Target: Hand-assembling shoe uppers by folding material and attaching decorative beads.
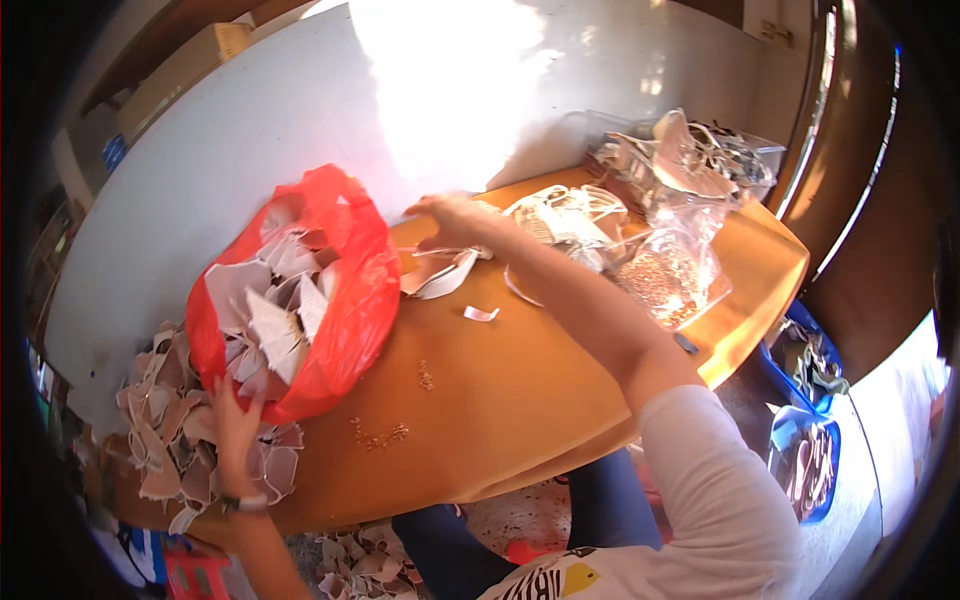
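1. Left hand: at the red bag's near-left rim, fingers partly curled against the plastic. Cannot tell whether it pinches the rim or only steadies it.
2. Right hand: just right of the red bag, loosely open, thumb apart from the fingers, nothing seen in its grip. Some blur there. It is over a few loose pieces, pale and curved, on the desk.
3. Red bag itself: mouth wide open, bag pieces showing inside, pale and pinkish. Looks well filled, by my judgement.
4. Outside it: a large heap of similar pieces close on the red bag's left, plus the loose few to its right. None of these is in the bag.
5. Also right of the red bag: a small pale scrap; nearer the person, scattered coppery bits.
6. Farther right of the bag: white straps, a clear bag of coppery bits, a crammed clear bin. The right forearm passes in front of part of this clutter.
7. Beyond the red bag, a pale wall panel backs the desk; sun glare washes out part.
8. Floor: blue baskets far right of the bag; more floor pieces below it, near the person's legs.
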`<state>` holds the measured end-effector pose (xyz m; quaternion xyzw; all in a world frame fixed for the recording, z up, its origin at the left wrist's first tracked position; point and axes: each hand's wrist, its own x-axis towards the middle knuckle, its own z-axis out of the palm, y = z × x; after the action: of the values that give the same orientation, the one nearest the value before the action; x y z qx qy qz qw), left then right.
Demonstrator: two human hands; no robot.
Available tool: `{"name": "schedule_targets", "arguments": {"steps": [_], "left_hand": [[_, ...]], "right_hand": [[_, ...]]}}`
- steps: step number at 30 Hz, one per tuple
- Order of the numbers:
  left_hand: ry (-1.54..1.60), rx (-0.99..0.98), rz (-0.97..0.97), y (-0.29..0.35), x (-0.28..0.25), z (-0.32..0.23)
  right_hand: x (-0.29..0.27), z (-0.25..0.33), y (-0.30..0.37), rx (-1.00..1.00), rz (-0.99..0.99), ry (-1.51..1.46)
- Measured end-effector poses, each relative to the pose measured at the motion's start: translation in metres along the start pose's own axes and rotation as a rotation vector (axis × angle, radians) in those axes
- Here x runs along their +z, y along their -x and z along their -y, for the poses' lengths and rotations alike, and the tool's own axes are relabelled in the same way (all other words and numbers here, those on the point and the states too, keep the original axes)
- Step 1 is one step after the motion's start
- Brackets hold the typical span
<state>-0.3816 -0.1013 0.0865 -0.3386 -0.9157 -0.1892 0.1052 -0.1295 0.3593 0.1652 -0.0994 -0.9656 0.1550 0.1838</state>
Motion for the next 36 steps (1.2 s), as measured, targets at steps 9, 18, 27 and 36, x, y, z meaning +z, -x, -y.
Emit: {"name": "schedule_targets", "arguments": {"steps": [9,18,27,36], "left_hand": [[0.087,0.147,-0.071,0.079,-0.034,-0.113],[0.140,0.445,-0.077,0.080,-0.037,-0.241],[0.656,0.717,0.015,0.041,0.023,-0.375],[1.477,0.394,0.516,0.072,-0.005,-0.417]], "right_hand": [[-0.048,-0.127,0.094,0.500,0.239,0.241],[-0.181,-0.083,0.071,0.474,-0.605,-0.709],[-0.281,0.016,0.077,-0.034,-0.684,-0.887],[-0.218,0.095,0.141,-0.092,-0.385,-1.173]]}}
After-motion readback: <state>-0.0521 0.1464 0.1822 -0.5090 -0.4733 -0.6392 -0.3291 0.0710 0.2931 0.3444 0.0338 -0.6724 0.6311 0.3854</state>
